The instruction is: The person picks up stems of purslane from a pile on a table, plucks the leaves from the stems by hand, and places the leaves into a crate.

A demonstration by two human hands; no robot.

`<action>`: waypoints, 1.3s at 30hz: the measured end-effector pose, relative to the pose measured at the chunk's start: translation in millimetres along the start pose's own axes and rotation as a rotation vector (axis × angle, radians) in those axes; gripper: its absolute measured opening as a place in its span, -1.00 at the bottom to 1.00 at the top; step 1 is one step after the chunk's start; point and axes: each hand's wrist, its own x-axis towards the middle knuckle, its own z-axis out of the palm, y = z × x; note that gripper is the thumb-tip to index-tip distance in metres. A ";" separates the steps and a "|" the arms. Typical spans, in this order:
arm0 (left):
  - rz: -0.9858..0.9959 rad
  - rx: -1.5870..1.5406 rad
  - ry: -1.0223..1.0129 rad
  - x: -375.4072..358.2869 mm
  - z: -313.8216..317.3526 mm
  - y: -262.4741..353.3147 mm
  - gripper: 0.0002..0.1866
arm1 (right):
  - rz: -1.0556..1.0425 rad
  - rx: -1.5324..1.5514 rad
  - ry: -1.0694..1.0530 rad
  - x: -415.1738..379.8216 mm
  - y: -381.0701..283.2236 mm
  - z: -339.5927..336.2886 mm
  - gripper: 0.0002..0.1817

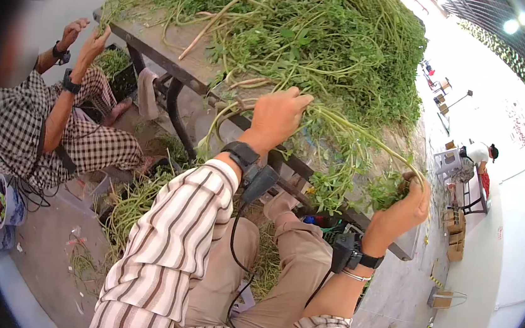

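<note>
My left hand [279, 119] is closed around a bunch of long leafy green stems [342, 120] at the table's near edge. Thick pale stem ends stick out on the left side of that fist. To the right, my right hand [402, 210] has its fingers curled on the far end of the same stems, close to some small leaves [383, 189]. Between both hands the stems stretch in an arc, and leafy shoots [335, 180] hang below them. Just beyond my hands lies a large heap of the same greens [324, 43].
The heap rests on a metal-edged table [156, 54]. On the left a co-worker in checked clothes [23, 122] sits with raised hands at the table corner. Stems [128, 214] lie on the floor by my legs. Cardboard boxes [453, 230] and another person [479, 153] are further right.
</note>
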 end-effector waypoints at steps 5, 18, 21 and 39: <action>0.031 -0.023 0.041 -3.8 5.0 -3.8 -0.78 | -0.040 -0.159 -0.021 1.0 9.5 -8.8 -0.77; -0.075 0.025 -0.039 -2.2 3.7 -3.9 -0.75 | 0.340 0.098 -0.191 -5.8 10.9 5.6 -0.76; -0.062 0.026 -0.039 -2.7 3.9 -4.7 -0.76 | 0.384 0.148 -0.253 -2.7 29.4 3.7 -0.75; -0.050 0.075 -0.044 -2.9 -0.7 -0.4 -0.77 | 0.500 0.332 -0.242 -11.1 31.1 4.0 -0.85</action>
